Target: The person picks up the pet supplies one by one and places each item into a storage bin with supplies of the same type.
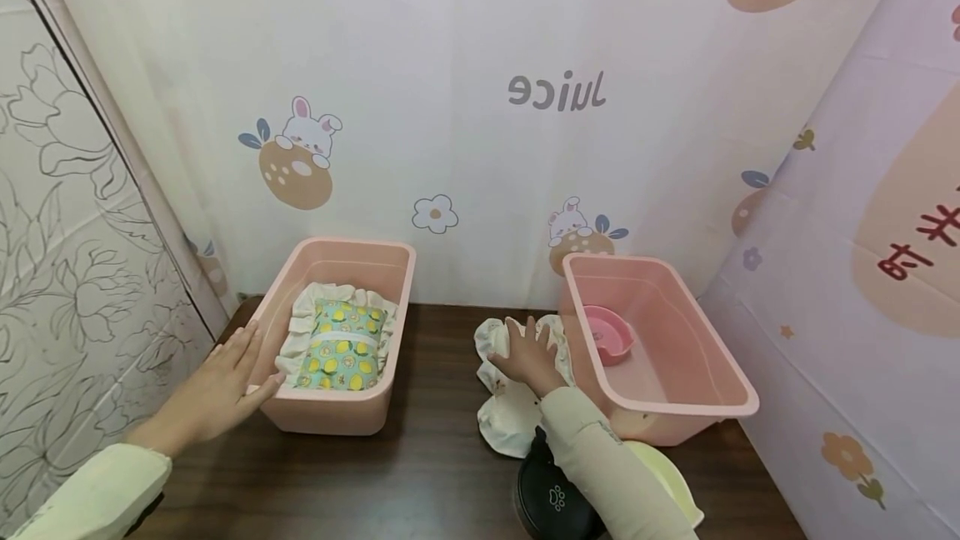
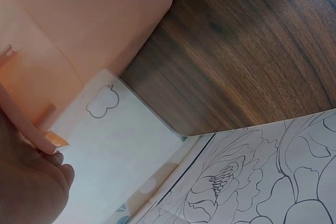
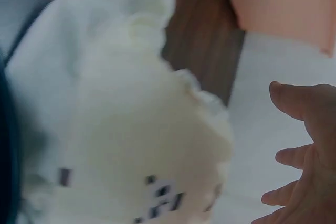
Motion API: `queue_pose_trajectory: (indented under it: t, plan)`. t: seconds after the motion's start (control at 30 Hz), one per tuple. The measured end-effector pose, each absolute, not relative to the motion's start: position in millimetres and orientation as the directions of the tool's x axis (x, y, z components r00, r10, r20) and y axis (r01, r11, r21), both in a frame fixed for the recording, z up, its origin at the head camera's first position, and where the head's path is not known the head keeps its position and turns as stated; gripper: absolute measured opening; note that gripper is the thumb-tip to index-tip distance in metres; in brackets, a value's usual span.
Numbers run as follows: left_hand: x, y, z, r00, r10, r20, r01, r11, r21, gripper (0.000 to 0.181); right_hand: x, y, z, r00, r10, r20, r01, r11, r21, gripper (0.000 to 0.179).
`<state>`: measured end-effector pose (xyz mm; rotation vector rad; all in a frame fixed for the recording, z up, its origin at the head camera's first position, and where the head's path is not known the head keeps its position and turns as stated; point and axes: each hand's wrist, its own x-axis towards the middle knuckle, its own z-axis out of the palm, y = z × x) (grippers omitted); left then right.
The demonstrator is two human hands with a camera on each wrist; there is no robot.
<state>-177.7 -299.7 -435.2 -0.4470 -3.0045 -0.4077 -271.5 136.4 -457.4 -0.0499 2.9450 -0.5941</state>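
Observation:
A pink bin [image 1: 411, 273] on the left holds a folded lemon-print cloth bundle [image 1: 345, 361] with a white ruffled edge and a white band across it. My left hand [image 1: 213, 394] rests on that bin's left rim, fingers extended and thumb over the front corner. In the left wrist view, part of the hand [image 2: 31, 182] shows at the rim. My right hand [image 1: 528, 361] is spread over a white ruffled cloth item [image 1: 506, 423] beside the right bin, gripping nothing. In the right wrist view, the hand [image 3: 299, 156] appears beside this item, which has small dark print marks.
A second pink bin [image 1: 693, 340] on the right contains a small pink bowl [image 1: 611, 336]. In front of it, a round black object [image 1: 551, 494] with a paw print and a pale green dish [image 1: 671, 477] are partly covered by my right sleeve. Printed fabric walls [image 1: 465, 107] surround the dark wooden table [image 1: 442, 440].

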Motion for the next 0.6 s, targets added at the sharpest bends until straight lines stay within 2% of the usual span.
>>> queue_pose_trajectory:
  t: [0.3, 0.6]
  plan:
    - [-176.9, -299.2, -436.0, -0.952, 0.28, 0.124, 0.303, 0.922, 0.241, 0.082, -268.4, 156.6, -490.1, -0.987, -0.012, -0.163, 0.053, 0.921, -0.387, 0.078]
    - [-176.4, -299.4, -436.4, -0.951, 0.281, 0.13, 0.305, 0.921, 0.244, 0.081, -262.3, 157.3, -504.1, -0.993, 0.021, -0.118, 0.069, 0.905, -0.419, 0.082]
